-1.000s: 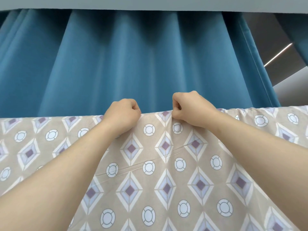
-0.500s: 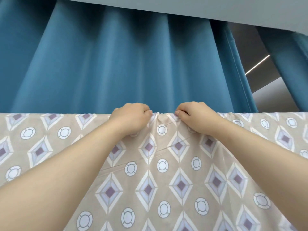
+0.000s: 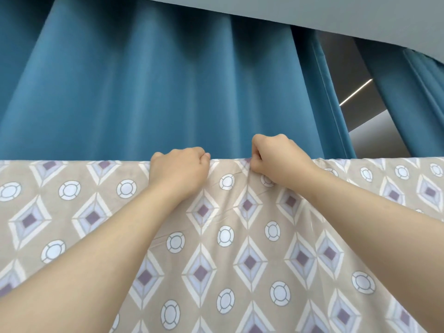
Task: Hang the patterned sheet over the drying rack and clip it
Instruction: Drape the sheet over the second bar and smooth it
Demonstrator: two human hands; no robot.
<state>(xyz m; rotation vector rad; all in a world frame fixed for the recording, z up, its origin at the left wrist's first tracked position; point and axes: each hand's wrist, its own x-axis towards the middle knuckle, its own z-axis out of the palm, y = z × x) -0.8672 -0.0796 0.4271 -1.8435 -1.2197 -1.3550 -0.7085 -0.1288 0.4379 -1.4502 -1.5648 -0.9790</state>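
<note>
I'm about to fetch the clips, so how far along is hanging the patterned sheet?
Done: the patterned sheet hangs draped over a straight top line before the blue curtain; the rack beneath is hidden. In hand: the left hand and right hand both grip the top fold, close together, with the fabric creased between them. Remaining: clipping, since no clip shows anywhere.

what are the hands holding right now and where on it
Both the left hand and the right hand grip the patterned sheet at its top edge, close together.
</note>
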